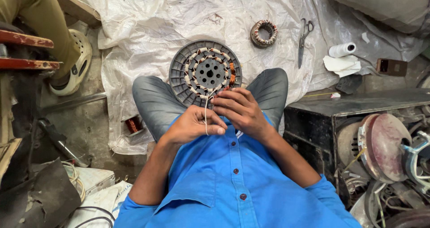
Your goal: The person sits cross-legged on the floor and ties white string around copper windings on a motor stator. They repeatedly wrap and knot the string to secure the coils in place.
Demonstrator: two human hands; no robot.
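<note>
White cord (206, 116) pinched in left hand (192, 125), running straight up and away to grey wound disc (205, 73) on lap. Right hand (239, 110) just beside, fingertips closed on cord's upper end at disc's near rim.

Place: a small motor-repair workshop, with the work done seated on the floor.
Floor cover: a crumpled white plastic sheet (179, 26) spread over bare concrete, from 10 to 1 o'clock.
Work piece: a round grey stator (205, 73) with copper windings, at centre.
Spare winding: a smaller wound coil ring (264, 33) at 1 o'clock.
Tools: scissors (304, 39) at 1 o'clock, a white tape roll (342, 49) at 2 o'clock.
Wire: a copper wire spool (132, 125) at 9 o'clock.
Scrap: a black metal casing (322, 120) and dismantled motor parts (385, 147) at 4 o'clock.
</note>
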